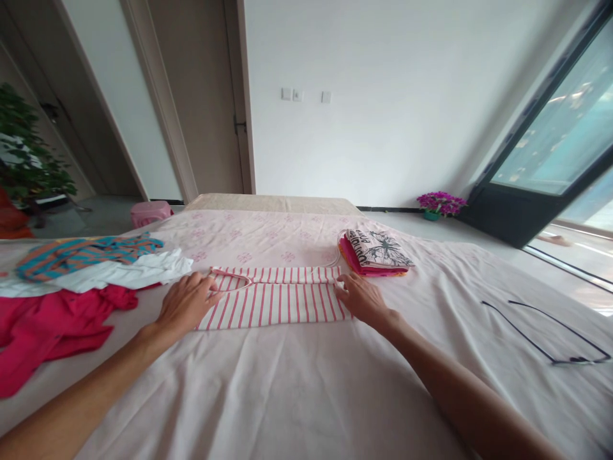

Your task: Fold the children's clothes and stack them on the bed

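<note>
A white garment with thin red stripes (282, 303) lies folded into a flat, wide strip on a pale pink sheet with a flower print (287, 396), directly in front of the person. Its rounded neckline opens near the left end, and a fold runs lengthwise close to its far edge.

The left hand (190, 299) rests on the garment's left end, beside the neckline, fingers bent and lowered onto the fabric; whether they pinch it cannot be told. The right hand (357, 295) touches the right end, its thumb and forefinger curled at the edge and the other fingers tucked underneath; whether cloth is caught between them is also unclear.

Just beyond the right hand sits a folded stack of clothes (378, 250), a pale piece with black print on top of bright pink and orange ones. Left of the left hand lie a loose blue-and-orange striped garment (86, 255), a crumpled white garment (129, 269) and a rumpled crimson garment (52, 326). Dark-framed glasses (567, 359) lie at the right, temples unfolded, well apart from the striped strip.
</note>
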